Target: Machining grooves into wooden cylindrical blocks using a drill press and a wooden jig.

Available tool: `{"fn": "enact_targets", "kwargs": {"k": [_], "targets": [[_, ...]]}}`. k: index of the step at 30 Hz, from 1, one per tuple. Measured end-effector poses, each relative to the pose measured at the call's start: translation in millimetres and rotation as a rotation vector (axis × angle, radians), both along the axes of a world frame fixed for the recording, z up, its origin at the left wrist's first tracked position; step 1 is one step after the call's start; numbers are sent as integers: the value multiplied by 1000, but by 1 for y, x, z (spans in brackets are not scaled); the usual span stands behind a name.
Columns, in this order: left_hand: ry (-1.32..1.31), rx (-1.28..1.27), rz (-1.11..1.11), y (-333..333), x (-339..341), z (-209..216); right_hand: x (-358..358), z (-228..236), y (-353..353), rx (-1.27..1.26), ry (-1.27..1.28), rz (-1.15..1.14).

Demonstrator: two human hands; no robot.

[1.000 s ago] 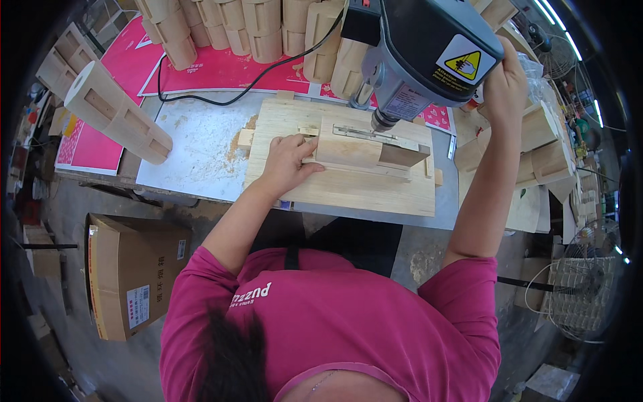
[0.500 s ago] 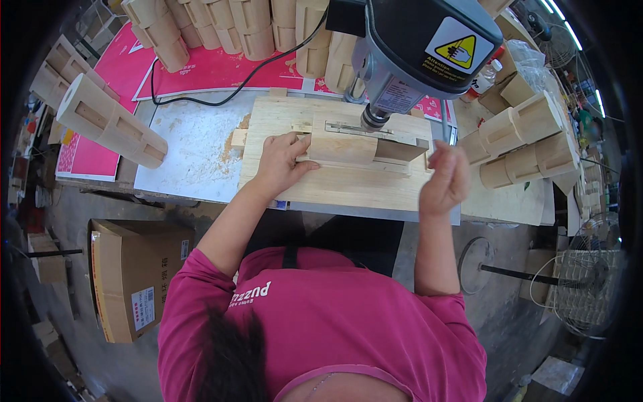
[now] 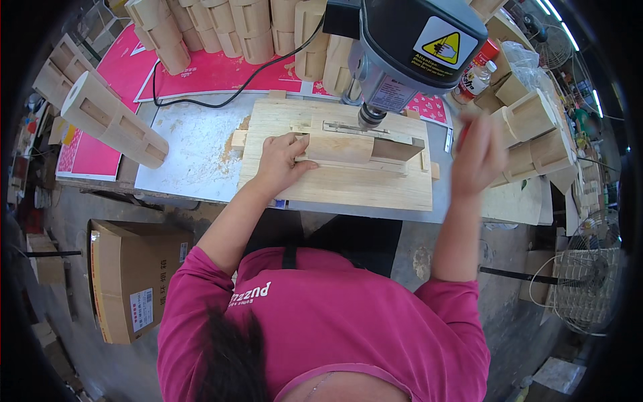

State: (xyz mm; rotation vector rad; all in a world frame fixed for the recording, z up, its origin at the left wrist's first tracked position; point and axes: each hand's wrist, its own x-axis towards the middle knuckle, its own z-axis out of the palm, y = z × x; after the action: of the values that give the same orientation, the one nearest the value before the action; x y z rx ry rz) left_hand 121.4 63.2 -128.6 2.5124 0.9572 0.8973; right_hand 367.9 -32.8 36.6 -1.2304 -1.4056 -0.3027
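Observation:
My left hand (image 3: 284,162) pinches the left end of a pale wooden piece (image 3: 341,146), thumb at the near side and fingers over the far side. The piece lies flat in a slotted wooden jig on a wooden board (image 3: 348,191). Above it hangs the chuck (image 3: 371,116) of a drill press (image 3: 418,43), apart from the wood. My right hand (image 3: 477,157) is raised to the right of the board, smeared by motion. A small red spot shows at its fingers; what it is, I cannot make out.
Several grooved wooden cylinders (image 3: 251,30) stand at the back, with another cylinder (image 3: 114,120) at the left and stacked ones (image 3: 532,144) at the right. A black cable (image 3: 221,104) crosses the table. Sawdust lies left of the board. A cardboard box (image 3: 140,278) sits on the floor.
My right hand has moved to the right and slightly up, away from the board's right end. My left hand and the wooden piece have stayed in place.

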Motion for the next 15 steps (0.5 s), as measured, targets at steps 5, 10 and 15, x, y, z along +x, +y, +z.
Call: {"fn": "enact_targets", "kwargs": {"k": [5, 10, 15], "targets": [[32, 60, 5, -8, 27, 6, 39, 78, 83, -274, -108, -149], [-8, 53, 3, -10, 38, 2, 44, 77, 87, -332, -110, -201], [2, 70, 20, -10, 36, 0, 5, 60, 22, -180, -139, -118]]}}
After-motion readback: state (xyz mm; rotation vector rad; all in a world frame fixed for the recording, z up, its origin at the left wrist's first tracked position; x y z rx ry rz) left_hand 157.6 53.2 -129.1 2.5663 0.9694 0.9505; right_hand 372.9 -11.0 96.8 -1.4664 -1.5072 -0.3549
